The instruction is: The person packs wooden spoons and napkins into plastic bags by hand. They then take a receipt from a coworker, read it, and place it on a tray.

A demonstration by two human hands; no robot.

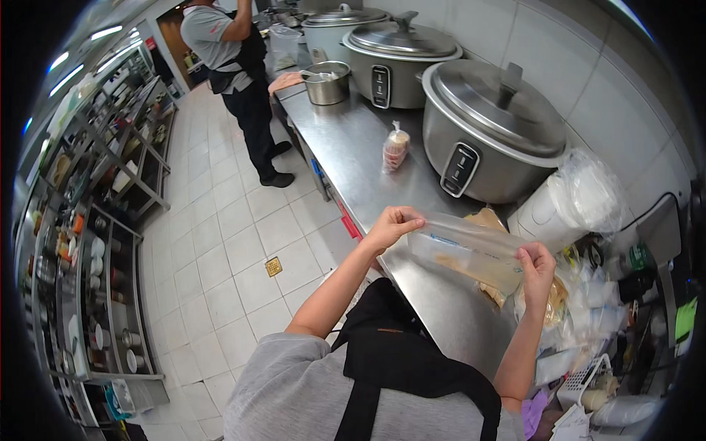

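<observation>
A translucent plastic bag point(466, 248) with printed writing is stretched between my two hands, above the stainless steel counter point(436, 300). My left hand point(398, 225) pinches one end between thumb and fingers. At the opposite end, my right hand point(536, 271) grips it the same way. Brown paper or card point(488, 219) lies behind the bag and partly shows through it. Farther up the counter stands a small plastic-wrapped bundle point(395, 148), tied or twisted at the top; its contents cannot be made out clearly.
Large rice cookers point(491, 129) line the wall, with a steel pot point(327, 82) near them. White containers point(551, 209) and plastic packages crowd the right side. A person point(234, 71) stands beyond; another hand point(285, 81) rests at the counter edge. Shelving point(110, 275) runs along the left.
</observation>
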